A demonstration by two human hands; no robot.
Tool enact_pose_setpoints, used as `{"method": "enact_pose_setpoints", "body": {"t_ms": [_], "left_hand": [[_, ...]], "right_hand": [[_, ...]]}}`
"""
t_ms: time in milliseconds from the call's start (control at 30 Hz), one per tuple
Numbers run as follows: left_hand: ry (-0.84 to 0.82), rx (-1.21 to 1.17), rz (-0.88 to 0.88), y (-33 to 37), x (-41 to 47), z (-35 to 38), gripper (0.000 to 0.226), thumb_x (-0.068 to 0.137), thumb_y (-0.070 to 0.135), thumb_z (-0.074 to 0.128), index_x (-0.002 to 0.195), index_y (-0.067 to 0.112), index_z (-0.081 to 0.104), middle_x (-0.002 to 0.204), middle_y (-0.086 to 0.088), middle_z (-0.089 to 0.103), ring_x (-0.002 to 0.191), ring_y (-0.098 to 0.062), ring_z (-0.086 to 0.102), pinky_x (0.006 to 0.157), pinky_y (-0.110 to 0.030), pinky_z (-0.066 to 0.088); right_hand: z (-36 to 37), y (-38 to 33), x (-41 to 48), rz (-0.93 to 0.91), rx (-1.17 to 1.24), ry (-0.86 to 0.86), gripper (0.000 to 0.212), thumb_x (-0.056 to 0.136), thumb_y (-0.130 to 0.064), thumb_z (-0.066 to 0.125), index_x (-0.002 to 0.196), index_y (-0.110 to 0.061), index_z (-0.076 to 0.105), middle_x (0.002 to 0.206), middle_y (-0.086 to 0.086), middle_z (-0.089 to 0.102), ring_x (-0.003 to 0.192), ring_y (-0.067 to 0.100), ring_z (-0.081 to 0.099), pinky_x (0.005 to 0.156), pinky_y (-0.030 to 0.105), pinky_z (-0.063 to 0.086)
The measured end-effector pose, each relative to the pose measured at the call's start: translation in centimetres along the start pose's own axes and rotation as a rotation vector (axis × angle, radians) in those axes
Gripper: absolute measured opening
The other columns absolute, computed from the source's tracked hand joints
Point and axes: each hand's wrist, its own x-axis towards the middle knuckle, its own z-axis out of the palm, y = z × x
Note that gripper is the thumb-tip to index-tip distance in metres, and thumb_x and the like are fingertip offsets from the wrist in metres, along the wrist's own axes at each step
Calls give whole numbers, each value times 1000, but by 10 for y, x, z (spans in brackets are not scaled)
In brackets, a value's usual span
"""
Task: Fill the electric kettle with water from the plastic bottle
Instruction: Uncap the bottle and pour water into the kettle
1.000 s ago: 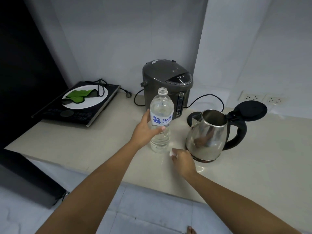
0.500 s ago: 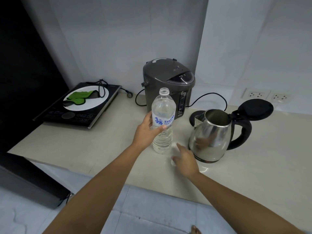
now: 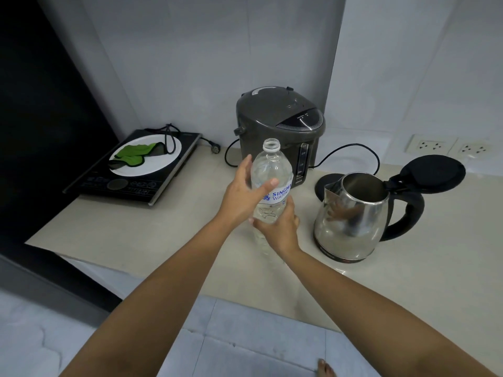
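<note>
A clear plastic water bottle with a blue-lettered label stands upright and uncapped over the countertop, partly filled. My left hand wraps its middle from the left. My right hand grips its lower part from the right and front. To the right stands the steel electric kettle with a black handle, its black lid flipped open and its mouth showing. The bottle's base is hidden behind my right hand. The kettle sits a hand's width to the right of the bottle.
A dark grey electric hot-water pot stands behind the bottle, its cord trailing right. An induction cooktop with a white plate and green cloth sits at the left. Wall sockets are at the back right. The beige countertop has its front edge near me.
My right hand left the counter beside the kettle and closed on the lower part of the bottle. The bottle has risen slightly in my left hand.
</note>
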Motion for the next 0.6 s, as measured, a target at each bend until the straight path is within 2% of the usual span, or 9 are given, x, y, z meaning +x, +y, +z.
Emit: {"method": "enact_pose_setpoints", "body": {"t_ms": [100,167,233,400,600], "left_hand": [[-43,-39,-7,0,7,-2,79,79,49,75,146,31,38,135,12,59,118,-1,57,99,-28,51],[-31,-73,-12,-3,8,-3,74,78,46,77,142,31,43,129,12,63,116,-3,61,95,-27,54],[-7,-99,-9,-5,9,-3,74,77,44,79,141,29,44,128,12,63,116,-5,61,91,-23,54],[1,-125,-9,-1,11,-2,81,71,47,81,141,28,47,127,10,66,114,-6,63,95,-33,55],[15,-111,80,27,5,0,83,68,58,78,140,31,48,126,12,66,115,-3,63,97,-34,54]], "right_hand": [[2,-3,8,40,44,3,96,57,-42,89,136,-29,35,130,-8,56,124,14,43,106,42,41],[3,-1,15,46,67,8,84,54,-43,89,121,-35,39,118,-9,63,115,17,57,95,43,52],[3,0,18,33,91,8,75,57,-37,88,114,-36,39,110,-9,66,105,14,64,87,43,56],[2,-5,16,21,162,38,62,63,-29,87,108,-33,45,101,-10,68,93,10,67,81,38,58],[-18,-23,8,-6,180,63,58,62,-33,88,97,-44,44,104,-13,69,95,9,67,82,36,57]]}}
